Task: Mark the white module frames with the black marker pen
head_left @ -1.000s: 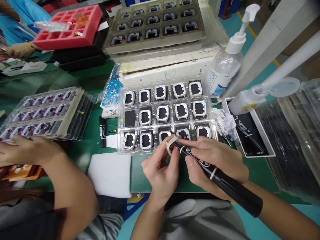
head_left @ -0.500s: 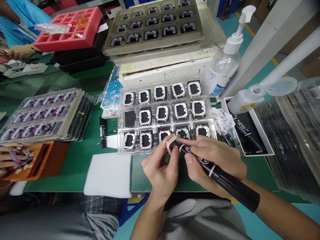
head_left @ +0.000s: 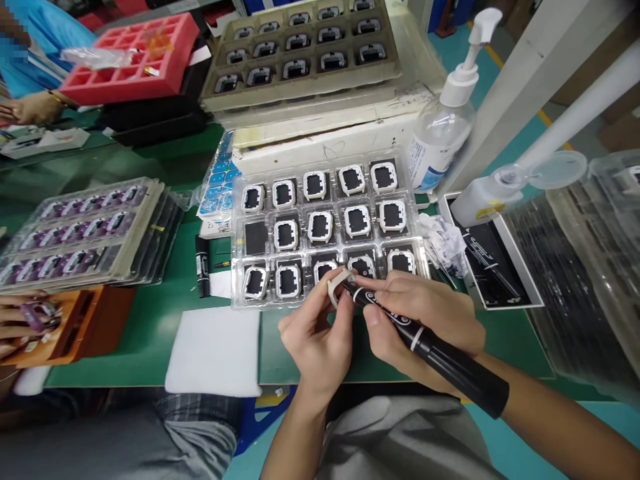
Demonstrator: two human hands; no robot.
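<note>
Between the thumb and fingers of my left hand (head_left: 320,333) is a small white watch case (head_left: 341,283), tilted up on its edge. My right hand (head_left: 425,320) grips a thick black marker pen (head_left: 417,337), its tip end at the inside of the case; the exact contact is hidden. Just beyond both hands lies a clear plastic tray (head_left: 235,250) with rows of similar white cases on black pads. One pocket at its left shows only a bare black pad (head_left: 257,238). My hands cover part of the tray's front row.
A white foam sheet (head_left: 215,352) and a capped marker (head_left: 202,267) lie left. Right stand a pump bottle (head_left: 443,130), crumpled tissue (head_left: 445,243) and an open box (head_left: 537,293). Behind is a brown tray (head_left: 300,87). A co-worker's hand (head_left: 20,327) touches an orange fixture (head_left: 93,327).
The whole view has shifted slightly, so everything sits a little further left. Both hands keep their hold, and the marker stays at the watch case with only slight movement.
</note>
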